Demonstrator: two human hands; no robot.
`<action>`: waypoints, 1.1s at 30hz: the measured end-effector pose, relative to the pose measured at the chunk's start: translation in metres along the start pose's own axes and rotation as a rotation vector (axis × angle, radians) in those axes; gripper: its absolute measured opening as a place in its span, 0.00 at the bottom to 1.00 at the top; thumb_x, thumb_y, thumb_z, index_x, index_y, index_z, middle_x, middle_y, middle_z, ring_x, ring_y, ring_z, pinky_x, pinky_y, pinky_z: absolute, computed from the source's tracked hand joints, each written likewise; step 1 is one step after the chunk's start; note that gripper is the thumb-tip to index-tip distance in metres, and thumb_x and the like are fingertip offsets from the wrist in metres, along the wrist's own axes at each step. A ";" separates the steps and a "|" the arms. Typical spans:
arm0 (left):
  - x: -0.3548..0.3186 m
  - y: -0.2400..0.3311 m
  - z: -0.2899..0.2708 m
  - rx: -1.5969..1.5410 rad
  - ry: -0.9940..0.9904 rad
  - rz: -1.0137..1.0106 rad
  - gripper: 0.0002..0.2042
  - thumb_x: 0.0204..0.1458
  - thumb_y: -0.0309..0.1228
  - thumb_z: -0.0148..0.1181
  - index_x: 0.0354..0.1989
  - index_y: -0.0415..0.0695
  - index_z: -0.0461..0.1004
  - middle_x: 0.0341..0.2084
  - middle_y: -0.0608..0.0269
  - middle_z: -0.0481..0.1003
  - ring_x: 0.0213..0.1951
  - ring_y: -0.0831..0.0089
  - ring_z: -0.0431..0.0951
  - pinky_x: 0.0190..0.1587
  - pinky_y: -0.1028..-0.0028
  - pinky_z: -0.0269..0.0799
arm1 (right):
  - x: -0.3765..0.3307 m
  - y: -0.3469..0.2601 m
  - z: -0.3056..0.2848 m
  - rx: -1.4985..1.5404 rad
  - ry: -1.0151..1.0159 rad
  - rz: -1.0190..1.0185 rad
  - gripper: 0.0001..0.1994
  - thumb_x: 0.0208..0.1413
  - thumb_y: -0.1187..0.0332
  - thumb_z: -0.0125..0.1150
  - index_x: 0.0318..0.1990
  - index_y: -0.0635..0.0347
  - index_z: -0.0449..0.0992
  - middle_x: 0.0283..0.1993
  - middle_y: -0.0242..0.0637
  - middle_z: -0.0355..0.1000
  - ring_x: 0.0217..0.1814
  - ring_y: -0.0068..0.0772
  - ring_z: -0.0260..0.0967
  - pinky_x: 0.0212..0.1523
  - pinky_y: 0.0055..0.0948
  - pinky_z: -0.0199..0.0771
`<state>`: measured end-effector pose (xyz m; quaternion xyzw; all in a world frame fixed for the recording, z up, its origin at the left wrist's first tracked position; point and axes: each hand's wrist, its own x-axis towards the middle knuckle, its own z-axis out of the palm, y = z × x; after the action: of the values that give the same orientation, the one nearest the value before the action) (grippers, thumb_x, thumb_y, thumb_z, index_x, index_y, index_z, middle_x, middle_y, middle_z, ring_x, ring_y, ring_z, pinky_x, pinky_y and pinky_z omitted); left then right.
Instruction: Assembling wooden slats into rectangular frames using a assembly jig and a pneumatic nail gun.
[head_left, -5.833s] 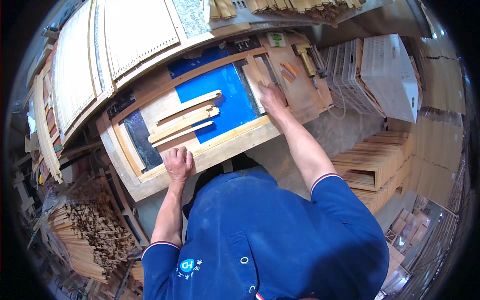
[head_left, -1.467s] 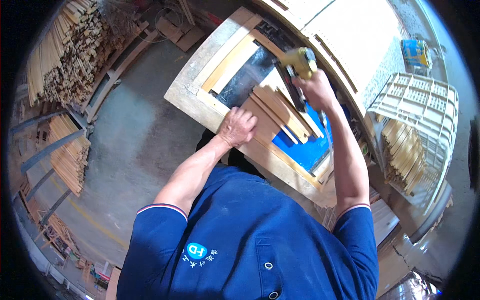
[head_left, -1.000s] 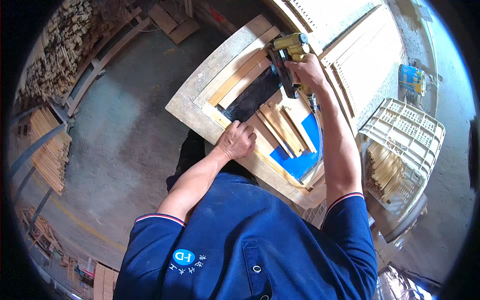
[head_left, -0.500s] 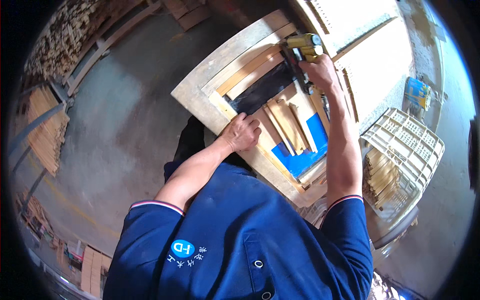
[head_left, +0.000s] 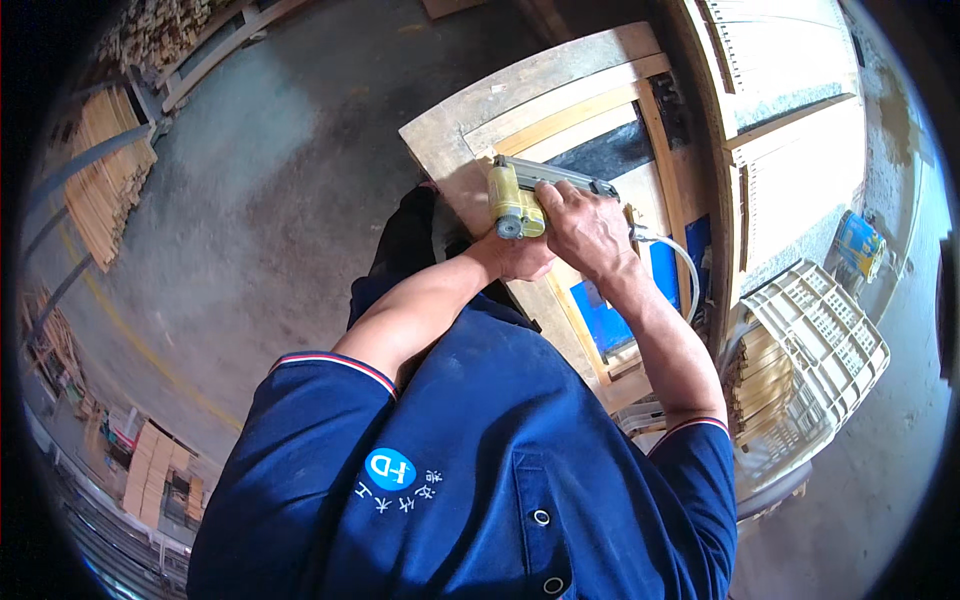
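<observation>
Over wood frame [head_left: 520, 95] we're gripping yellow nailer [head_left: 515, 198], right hand [head_left: 590, 228] clamped round its handle; left hand [head_left: 515, 258] sitting under it, grip unclear. Air hose [head_left: 680, 262] trailing right.

The scene is viewed from a single head-worn fisheye camera, aimed steeply down; the right hand [head_left: 585, 225] gripping the nail gun [head_left: 520, 195] is seen close, just above centre; edges are bent toward the rim.

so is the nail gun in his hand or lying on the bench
In hand: the right hand grips the yellow nail gun over the wooden workbench; the left hand sits just beneath it.
</observation>
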<state>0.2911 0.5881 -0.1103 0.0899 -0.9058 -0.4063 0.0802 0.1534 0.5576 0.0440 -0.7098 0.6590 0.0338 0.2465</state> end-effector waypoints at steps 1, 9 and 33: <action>0.000 0.000 0.000 -0.077 0.005 -0.008 0.15 0.47 0.36 0.61 0.42 0.42 0.80 0.44 0.48 0.78 0.51 0.47 0.75 0.57 0.49 0.67 | 0.001 -0.001 0.004 -0.005 0.004 0.009 0.11 0.52 0.70 0.61 0.44 0.56 0.74 0.35 0.42 0.75 0.35 0.48 0.79 0.33 0.42 0.80; 0.009 0.013 -0.042 -0.142 -0.229 -0.151 0.22 0.52 0.36 0.58 0.56 0.43 0.74 0.57 0.48 0.73 0.61 0.51 0.69 0.65 0.54 0.60 | 0.009 0.002 0.012 0.001 0.021 -0.014 0.07 0.57 0.66 0.57 0.40 0.58 0.72 0.34 0.42 0.75 0.32 0.46 0.80 0.29 0.42 0.80; 0.024 0.018 -0.045 0.150 -0.220 0.059 0.09 0.44 0.40 0.61 0.28 0.50 0.80 0.31 0.63 0.80 0.42 0.64 0.78 0.46 0.61 0.64 | -0.121 -0.007 -0.005 0.250 0.259 0.502 0.19 0.49 0.71 0.65 0.51 0.55 0.74 0.42 0.49 0.79 0.42 0.52 0.79 0.40 0.46 0.79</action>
<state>0.2756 0.5621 -0.0654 0.0238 -0.9392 -0.3421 -0.0146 0.1433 0.6664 0.0954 -0.4876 0.8386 -0.0785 0.2298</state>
